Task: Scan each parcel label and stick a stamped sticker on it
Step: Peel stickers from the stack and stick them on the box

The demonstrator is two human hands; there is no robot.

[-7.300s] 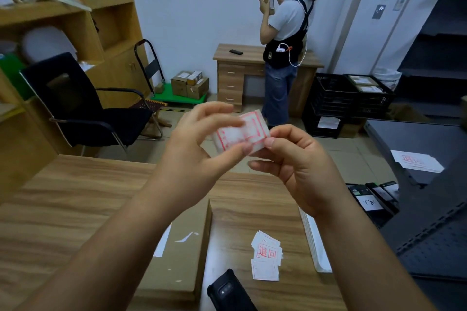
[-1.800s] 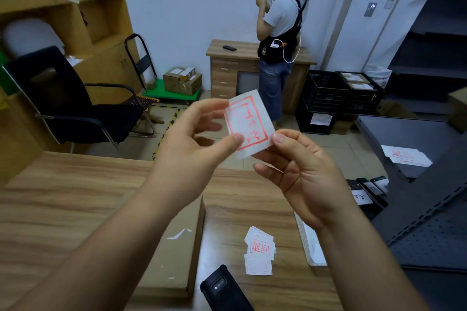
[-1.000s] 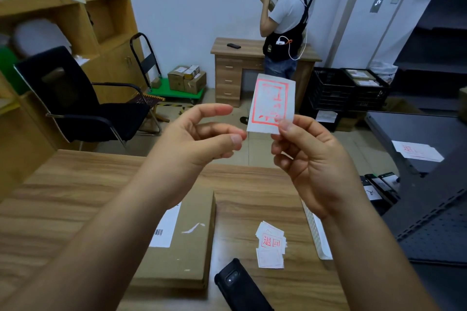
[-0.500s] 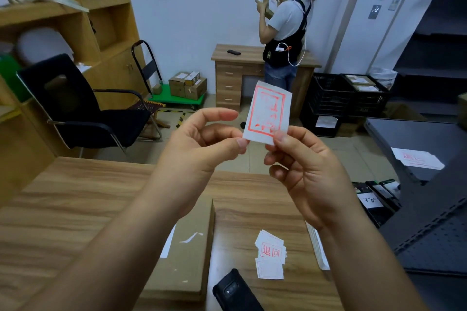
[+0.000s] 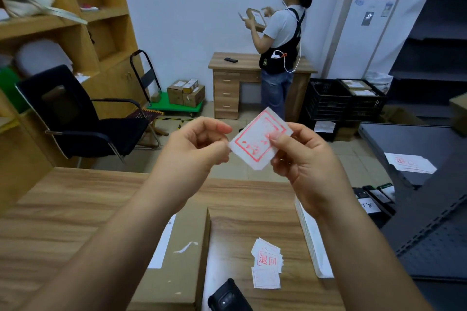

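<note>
Your left hand (image 5: 194,149) and right hand (image 5: 300,159) are raised together above the far edge of the wooden table (image 5: 63,209), both clamped on one stamped sticker (image 5: 260,139): the left thumb and forefinger nip its left corner, the right thumb lies across its red-stamped face with the fingers behind. The sticker is tilted, stamp toward you.

Below your left wrist lies a flat cardboard parcel (image 5: 182,260), its white label (image 5: 161,242) partly hidden by your forearm. Below your right hand sits a small pile of stamped stickers (image 5: 266,265), and just left of that pile, at the table's near edge, a dark handheld scanner (image 5: 227,298). A white strip (image 5: 310,237) lies along the table edge under your right forearm.

Beyond your left hand stand a black chair (image 5: 75,113), wooden shelves (image 5: 63,23) and boxes on a green trolley (image 5: 187,101). Past your fingertips another person (image 5: 280,40) stands at a desk (image 5: 232,78), holding a parcel. Beyond your right hand are black crates (image 5: 341,101), a white air conditioner (image 5: 366,20) and dark shelving (image 5: 429,146).
</note>
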